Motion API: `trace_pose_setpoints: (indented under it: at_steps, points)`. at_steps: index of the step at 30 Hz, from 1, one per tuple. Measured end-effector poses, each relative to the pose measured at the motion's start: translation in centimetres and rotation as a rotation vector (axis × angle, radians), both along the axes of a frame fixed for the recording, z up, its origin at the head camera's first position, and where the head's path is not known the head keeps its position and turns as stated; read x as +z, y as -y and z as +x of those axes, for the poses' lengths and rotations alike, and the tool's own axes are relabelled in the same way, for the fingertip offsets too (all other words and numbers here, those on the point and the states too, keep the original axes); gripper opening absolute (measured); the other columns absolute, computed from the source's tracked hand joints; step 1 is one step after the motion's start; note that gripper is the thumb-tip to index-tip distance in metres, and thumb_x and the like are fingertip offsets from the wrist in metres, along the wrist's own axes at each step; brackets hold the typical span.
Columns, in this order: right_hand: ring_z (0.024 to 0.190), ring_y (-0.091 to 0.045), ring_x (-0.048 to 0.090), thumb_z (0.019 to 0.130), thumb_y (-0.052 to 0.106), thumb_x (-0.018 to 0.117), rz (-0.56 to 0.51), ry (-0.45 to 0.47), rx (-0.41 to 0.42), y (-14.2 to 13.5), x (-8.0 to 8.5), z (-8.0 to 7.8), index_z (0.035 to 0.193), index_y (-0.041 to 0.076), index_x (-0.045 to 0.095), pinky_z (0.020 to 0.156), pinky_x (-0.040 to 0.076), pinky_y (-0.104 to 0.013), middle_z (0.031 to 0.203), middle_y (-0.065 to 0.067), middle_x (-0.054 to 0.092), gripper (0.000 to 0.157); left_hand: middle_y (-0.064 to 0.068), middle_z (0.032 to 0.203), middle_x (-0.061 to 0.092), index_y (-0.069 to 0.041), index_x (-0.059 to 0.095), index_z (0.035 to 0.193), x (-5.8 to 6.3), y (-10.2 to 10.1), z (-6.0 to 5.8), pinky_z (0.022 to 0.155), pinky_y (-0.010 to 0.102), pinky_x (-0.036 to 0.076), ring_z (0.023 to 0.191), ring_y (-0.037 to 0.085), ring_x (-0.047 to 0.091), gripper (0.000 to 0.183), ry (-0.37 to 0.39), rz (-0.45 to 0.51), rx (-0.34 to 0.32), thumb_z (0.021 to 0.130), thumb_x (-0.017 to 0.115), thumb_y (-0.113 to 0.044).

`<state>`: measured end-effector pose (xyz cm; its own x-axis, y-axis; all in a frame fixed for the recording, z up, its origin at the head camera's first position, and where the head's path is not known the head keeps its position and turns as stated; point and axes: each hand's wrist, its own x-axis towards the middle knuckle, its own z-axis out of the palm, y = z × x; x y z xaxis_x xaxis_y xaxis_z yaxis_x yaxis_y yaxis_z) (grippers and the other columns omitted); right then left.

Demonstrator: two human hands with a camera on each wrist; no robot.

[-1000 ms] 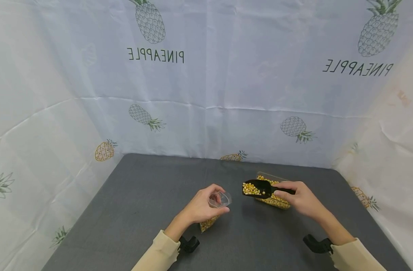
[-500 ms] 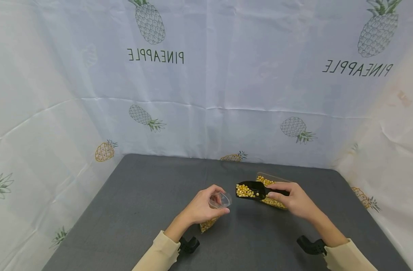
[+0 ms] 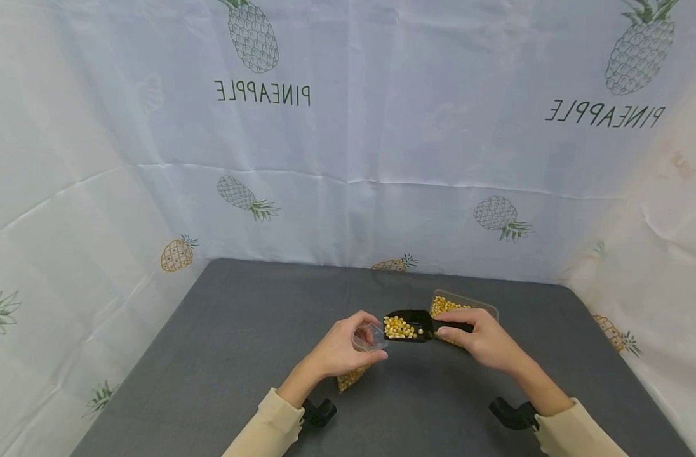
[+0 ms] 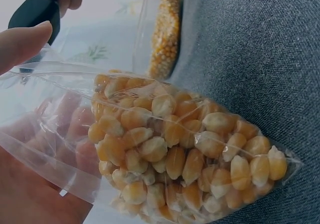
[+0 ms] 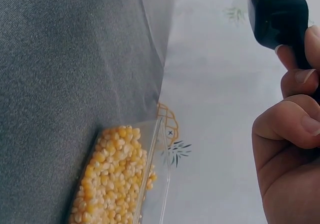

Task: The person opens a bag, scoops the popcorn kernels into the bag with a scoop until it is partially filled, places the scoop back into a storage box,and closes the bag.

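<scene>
My left hand (image 3: 348, 346) holds a clear plastic bag (image 4: 60, 79) by its spread mouth, thumb and fingers at the rim. Corn kernels (image 4: 175, 149) fill the bag's lower part, which hangs close over the table; in the head view the hand hides most of it. By its handle, my right hand (image 3: 482, 336) grips a black scoop (image 3: 419, 325). Several yellow kernels (image 3: 398, 327) lie toward the scoop's front, and its lip is right at the bag's mouth. The left wrist view shows the scoop's dark underside (image 4: 35, 14) just past my left thumb.
Behind the right hand stands a clear rectangular container (image 3: 493, 311) of corn kernels (image 5: 112, 169) on the dark grey table (image 3: 256, 330). A white pineapple-print cloth (image 3: 348, 139) rises at the table's back and sides.
My right hand has moved left with the loaded scoop, away from above the container and up to the bag's mouth. The left hand and the bag have stayed in place.
</scene>
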<state>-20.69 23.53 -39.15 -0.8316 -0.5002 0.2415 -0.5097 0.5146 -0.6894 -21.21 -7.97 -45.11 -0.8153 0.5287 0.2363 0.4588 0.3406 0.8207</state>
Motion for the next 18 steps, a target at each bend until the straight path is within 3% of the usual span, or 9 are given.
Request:
trace_pose_setpoints:
  at_steps: [18]
  points:
    - [0.108, -0.031, 0.066, 0.101, 0.023, 0.066, 0.051, 0.069, 0.052, 1.6, 0.6, -0.7, 0.127, -0.001, 0.069, 0.081, 0.056, -0.033, 0.123, -0.015, 0.069, 0.035, -0.007, 0.099, 0.061, -0.008, 0.056, 0.134, 0.3, -0.1, 0.3, 0.076, 0.028, 0.054, 0.086, 0.005, 0.060, 0.056, -0.025, -0.047, 0.023, 0.091, 0.077, -0.036]
